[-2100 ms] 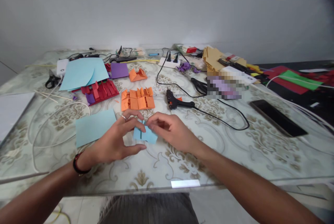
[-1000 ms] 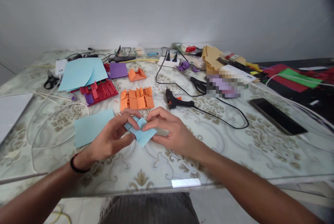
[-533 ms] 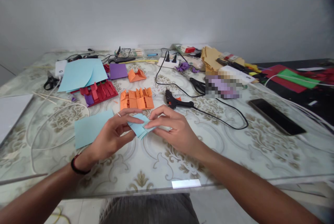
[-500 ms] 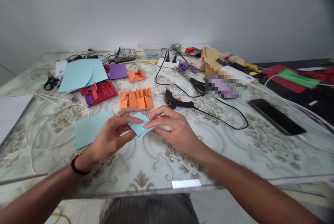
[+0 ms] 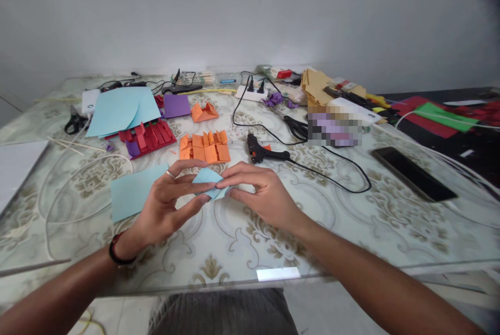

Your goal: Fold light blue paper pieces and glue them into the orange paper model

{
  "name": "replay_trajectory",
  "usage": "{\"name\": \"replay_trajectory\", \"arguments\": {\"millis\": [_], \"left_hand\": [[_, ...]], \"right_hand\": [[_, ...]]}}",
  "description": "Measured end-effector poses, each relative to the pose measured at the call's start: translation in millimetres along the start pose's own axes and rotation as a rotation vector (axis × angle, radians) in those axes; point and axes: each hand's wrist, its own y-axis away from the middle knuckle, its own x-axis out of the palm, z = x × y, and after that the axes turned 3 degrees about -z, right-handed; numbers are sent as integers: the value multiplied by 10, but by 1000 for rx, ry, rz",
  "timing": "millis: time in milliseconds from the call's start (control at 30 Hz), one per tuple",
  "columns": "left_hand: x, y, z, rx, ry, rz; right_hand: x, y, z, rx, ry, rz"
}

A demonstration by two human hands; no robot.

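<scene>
Nearest to the person, on the near side of the hot glue gun and a little to its left, two bare hands meet at one small folded piece of light-blue paper. The left hand pinches its left part, with the thumb at the near edge and fingers over the top; the right hand grasps its right part between thumb and fingertips. Whether this piece touches the tabletop, I cannot tell. Its creases show that the folding is begun; in my judgement it is not finished, since both hands press on its layers. Also nearer than the glue gun, farther to its left, a light-blue rectangular sheet lies flat, so probably it remains to be folded. The smartphone lies well to the right of the glue gun. Left of the glue gun is a row of orange folded papers, which seem completed; farther left, a red folded paper block seems completed also. Beyond the glue gun, to its left, are a single orange folded piece, a flat purple paper square and a stack of light-blue sheets, apparently unfolded; almost straight behind it is the white power strip.
</scene>
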Motion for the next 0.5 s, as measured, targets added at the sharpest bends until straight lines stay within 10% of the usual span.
{"name": "replay_trajectory", "arguments": {"millis": [500], "left_hand": [[14, -13, -30, -121, 92, -73]], "right_hand": [[27, -3, -6, 100, -205, -40]]}}
